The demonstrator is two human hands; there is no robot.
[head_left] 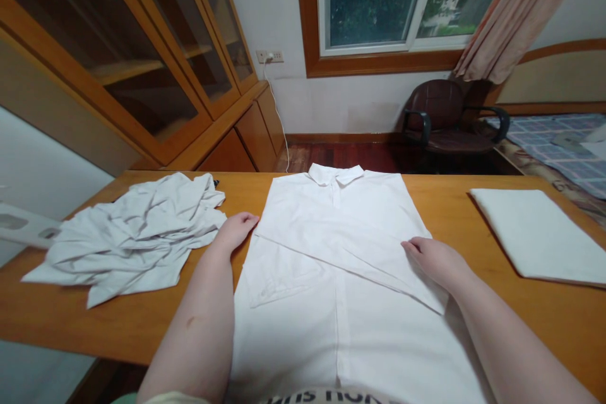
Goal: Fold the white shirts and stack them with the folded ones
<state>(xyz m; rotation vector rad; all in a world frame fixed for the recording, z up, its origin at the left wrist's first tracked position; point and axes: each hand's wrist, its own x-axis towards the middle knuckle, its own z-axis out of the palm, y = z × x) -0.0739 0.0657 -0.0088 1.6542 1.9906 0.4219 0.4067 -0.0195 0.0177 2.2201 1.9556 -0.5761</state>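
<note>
With each grip released, the left hand beside the white shirt and the right hand on its folded sleeve seemingly pin the folds flat.

Crumpled garments, folded cloth, armchair by window

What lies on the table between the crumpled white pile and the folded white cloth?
A white shirt lies spread flat, the left hand at its edge and the right hand on it, as the head view shows.
</note>
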